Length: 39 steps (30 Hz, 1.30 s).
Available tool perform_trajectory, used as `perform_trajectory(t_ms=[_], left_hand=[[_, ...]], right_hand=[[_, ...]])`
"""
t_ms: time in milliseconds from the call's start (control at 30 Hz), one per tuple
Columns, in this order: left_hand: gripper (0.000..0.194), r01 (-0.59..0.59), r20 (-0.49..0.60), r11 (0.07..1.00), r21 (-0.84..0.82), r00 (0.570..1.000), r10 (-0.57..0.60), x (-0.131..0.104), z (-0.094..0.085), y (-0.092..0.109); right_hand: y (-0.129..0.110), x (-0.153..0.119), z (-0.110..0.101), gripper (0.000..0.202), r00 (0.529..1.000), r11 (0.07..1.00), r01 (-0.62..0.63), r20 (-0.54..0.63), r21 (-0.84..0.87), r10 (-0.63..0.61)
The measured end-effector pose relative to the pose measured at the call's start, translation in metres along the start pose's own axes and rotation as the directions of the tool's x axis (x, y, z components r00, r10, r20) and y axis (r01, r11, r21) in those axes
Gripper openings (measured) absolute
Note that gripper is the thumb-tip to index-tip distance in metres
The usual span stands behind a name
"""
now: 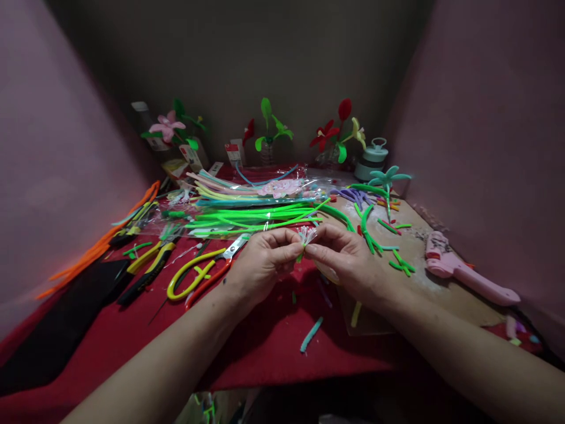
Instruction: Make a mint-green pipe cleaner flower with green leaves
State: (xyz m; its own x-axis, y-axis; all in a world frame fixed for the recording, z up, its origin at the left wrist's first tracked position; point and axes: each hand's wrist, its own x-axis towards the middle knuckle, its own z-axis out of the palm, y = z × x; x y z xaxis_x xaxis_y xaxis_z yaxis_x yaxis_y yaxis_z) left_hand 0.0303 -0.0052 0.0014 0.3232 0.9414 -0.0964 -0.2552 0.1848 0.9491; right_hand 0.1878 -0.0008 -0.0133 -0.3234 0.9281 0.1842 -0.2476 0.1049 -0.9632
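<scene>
A small bunch of white and pinkish stamens (pixel 308 234) with a green base stands up between my fingertips, over the middle of the red cloth. My left hand (pixel 270 259) pinches its base from the left. From the right, my right hand (pixel 342 256) pinches the same base, thumb and fingers closed. Behind the hands lie bright green pipe cleaners (pixel 247 216). Scissors with yellow and red handles (pixel 194 277) lie open just left of my left hand. A short teal piece (pixel 311 334) rests on the cloth below the hands.
Pliers (pixel 152 268), a black item (pixel 66 324) and orange pipe cleaners (pixel 106 235) lie at left. A pink glue gun (pixel 472 274) rests on the brown board (pixel 424 306) at right. Pipe-cleaner flowers (pixel 324 136) and a teal-lidded jar (pixel 373 160) line the back.
</scene>
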Motion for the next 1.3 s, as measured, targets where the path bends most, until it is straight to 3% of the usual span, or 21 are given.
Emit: perform_trajectory(t_ms=[133, 233, 500, 767, 900, 1167, 1233, 1300], left_hand=[[0.019, -0.034, -0.021, 0.996, 0.088, 0.999, 0.036, -0.001, 0.001, 0.001], [0.020, -0.064, -0.033, 0.987, 0.149, 0.997, 0.070, -0.002, 0.002, 0.001], [0.018, -0.088, 0.058, 0.977, 0.195, 0.995, 0.078, -0.004, 0.000, 0.004], [0.015, -0.091, 0.142, 0.961, 0.263, 0.988, 0.055, -0.004, -0.005, 0.008], [0.015, -0.082, 0.161, 0.963, 0.257, 0.986, 0.041, -0.003, -0.007, 0.008], [0.015, -0.102, 0.127, 0.970, 0.220, 0.989, 0.075, -0.001, -0.006, 0.005], [0.014, -0.147, 0.092, 0.948, 0.283, 0.988, 0.125, -0.002, -0.003, 0.006], [0.011, -0.244, 0.059, 0.869, 0.430, 0.968, 0.242, -0.004, 0.000, 0.006]], right_hand=[[0.003, 0.002, 0.000, 0.017, 0.986, 0.975, -0.141, -0.064, 0.171, 0.154], [0.005, 0.002, 0.000, 0.017, 0.978, 0.958, -0.144, -0.114, 0.249, 0.177], [0.004, 0.001, -0.001, 0.009, 0.998, 0.979, 0.020, -0.067, 0.205, -0.006], [-0.004, 0.004, -0.002, 0.014, 0.984, 0.951, -0.168, 0.107, 0.259, 0.144], [-0.004, 0.006, -0.002, 0.011, 0.983, 0.951, -0.150, 0.142, 0.271, 0.115], [0.001, 0.003, 0.002, 0.009, 0.998, 0.952, -0.065, 0.006, 0.299, 0.066], [0.000, 0.003, 0.003, 0.011, 0.994, 0.947, -0.076, -0.045, 0.311, 0.095], [-0.002, 0.004, 0.004, 0.013, 0.985, 0.940, -0.089, -0.108, 0.328, 0.131]])
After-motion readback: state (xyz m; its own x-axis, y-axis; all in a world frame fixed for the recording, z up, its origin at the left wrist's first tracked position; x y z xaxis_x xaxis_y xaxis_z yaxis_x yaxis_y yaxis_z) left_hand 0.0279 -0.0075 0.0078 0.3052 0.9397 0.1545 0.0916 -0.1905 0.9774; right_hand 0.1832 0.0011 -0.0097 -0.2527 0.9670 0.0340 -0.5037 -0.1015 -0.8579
